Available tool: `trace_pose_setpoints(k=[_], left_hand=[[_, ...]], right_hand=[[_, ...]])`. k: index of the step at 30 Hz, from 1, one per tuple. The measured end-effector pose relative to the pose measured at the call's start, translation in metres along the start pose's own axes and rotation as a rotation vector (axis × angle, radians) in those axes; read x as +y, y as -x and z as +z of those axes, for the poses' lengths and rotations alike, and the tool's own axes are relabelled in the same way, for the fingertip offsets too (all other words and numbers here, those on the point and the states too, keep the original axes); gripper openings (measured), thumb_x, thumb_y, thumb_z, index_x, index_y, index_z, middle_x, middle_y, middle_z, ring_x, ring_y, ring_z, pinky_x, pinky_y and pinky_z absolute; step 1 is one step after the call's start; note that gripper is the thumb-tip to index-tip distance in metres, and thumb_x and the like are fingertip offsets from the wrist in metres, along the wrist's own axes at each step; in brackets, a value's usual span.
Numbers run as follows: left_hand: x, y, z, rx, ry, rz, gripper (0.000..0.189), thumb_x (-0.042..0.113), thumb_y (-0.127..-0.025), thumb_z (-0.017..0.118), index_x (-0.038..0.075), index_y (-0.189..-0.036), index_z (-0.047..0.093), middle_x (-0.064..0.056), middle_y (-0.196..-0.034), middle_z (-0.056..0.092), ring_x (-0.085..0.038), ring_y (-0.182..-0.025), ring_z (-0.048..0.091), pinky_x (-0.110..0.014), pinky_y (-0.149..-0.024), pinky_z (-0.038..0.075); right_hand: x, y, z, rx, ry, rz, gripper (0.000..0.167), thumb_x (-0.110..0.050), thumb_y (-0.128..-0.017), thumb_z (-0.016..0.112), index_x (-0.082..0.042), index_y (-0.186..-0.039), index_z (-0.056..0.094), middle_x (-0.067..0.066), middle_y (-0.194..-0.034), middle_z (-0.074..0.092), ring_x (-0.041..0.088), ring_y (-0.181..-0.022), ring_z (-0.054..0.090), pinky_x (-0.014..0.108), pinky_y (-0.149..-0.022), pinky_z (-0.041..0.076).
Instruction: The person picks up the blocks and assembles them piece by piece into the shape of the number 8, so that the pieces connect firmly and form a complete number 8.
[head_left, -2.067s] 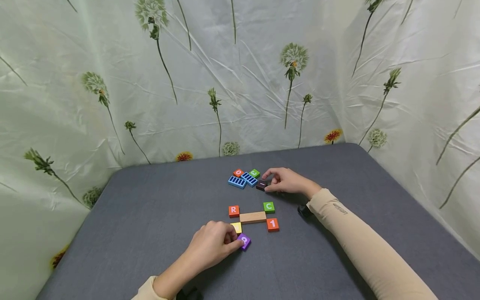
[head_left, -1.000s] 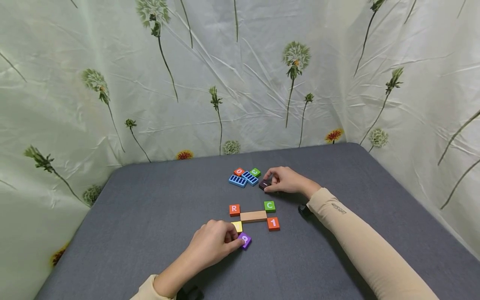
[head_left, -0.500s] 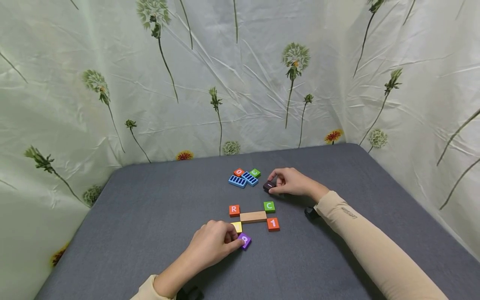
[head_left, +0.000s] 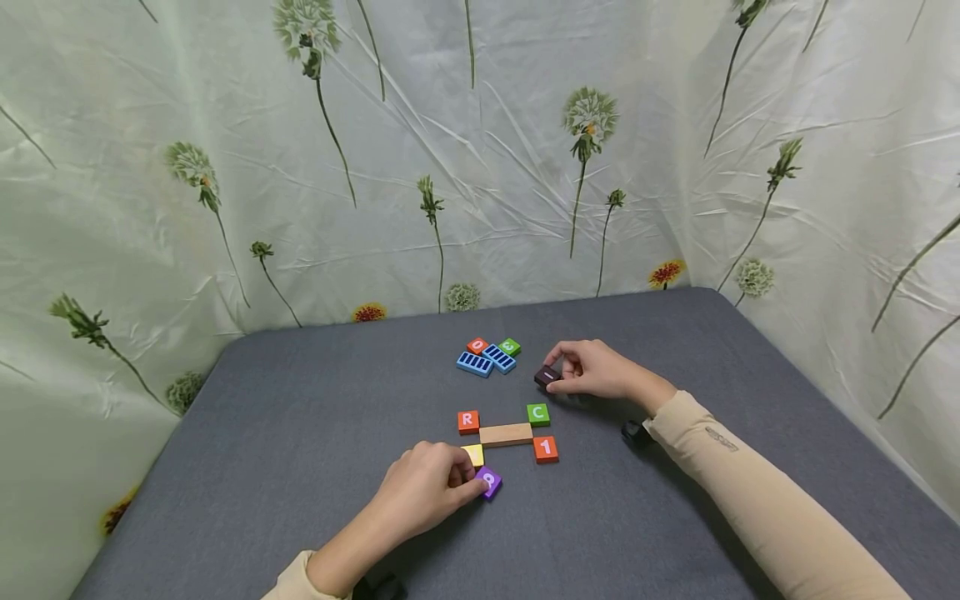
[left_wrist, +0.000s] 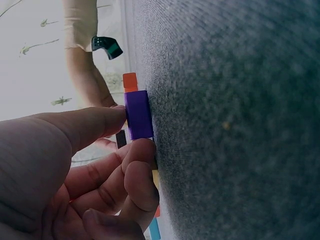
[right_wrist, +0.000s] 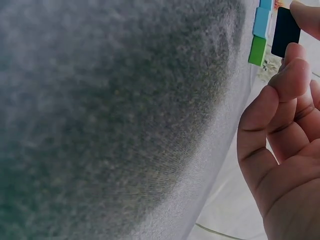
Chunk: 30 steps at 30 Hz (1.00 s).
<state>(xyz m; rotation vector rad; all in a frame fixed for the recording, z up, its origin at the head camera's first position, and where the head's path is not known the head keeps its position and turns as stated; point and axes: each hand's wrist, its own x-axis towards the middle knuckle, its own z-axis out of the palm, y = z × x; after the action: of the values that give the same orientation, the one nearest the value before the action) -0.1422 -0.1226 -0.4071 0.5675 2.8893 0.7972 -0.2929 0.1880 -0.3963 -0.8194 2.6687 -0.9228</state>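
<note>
Between thumb and fingers, my left hand [head_left: 423,487] pinches a purple number block [head_left: 491,482]; its side face shows in the left wrist view as a purple rectangle [left_wrist: 138,115]. Just beyond it a yellow block [head_left: 475,454] is partly covered by the fingers. My right hand [head_left: 600,369] holds a dark brown block [head_left: 546,377] with a small white mark by its edges. In the right wrist view this dark block [right_wrist: 285,32] shows a gap between it and the grey cloth. A plain wooden block [head_left: 506,435] lies between the hands.
Around the wooden block lie a red R block [head_left: 468,422], a green C block [head_left: 537,414] and an orange 1 block [head_left: 546,449]. Farther back, two blue striped blocks [head_left: 475,363] sit beside a red 0 block [head_left: 477,345] and a green 3 block [head_left: 510,347]. A flowered curtain [head_left: 510,208] hangs behind the table.
The right hand has closed on the dark block and drawn it to the right, away from the blue blocks and slightly nearer. The left hand and purple block have stayed put.
</note>
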Motion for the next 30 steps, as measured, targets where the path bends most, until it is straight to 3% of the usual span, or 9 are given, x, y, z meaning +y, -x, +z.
trace_pose_setpoints(k=[30], left_hand=[[0.000,0.000,0.000,-0.005,-0.006,-0.006,0.026,0.035,-0.091,0.087,0.023,-0.076,0.069,0.014,-0.062,0.055,-0.002,-0.058,0.046,-0.024,-0.053,0.036]], right_hand=[[-0.020,0.040,0.013,-0.007,-0.037,-0.102,0.035,-0.030,-0.095,0.084,-0.011,-0.120,0.070,-0.011,-0.074,0.058,0.001,-0.064,0.048,0.020,-0.061,0.040]])
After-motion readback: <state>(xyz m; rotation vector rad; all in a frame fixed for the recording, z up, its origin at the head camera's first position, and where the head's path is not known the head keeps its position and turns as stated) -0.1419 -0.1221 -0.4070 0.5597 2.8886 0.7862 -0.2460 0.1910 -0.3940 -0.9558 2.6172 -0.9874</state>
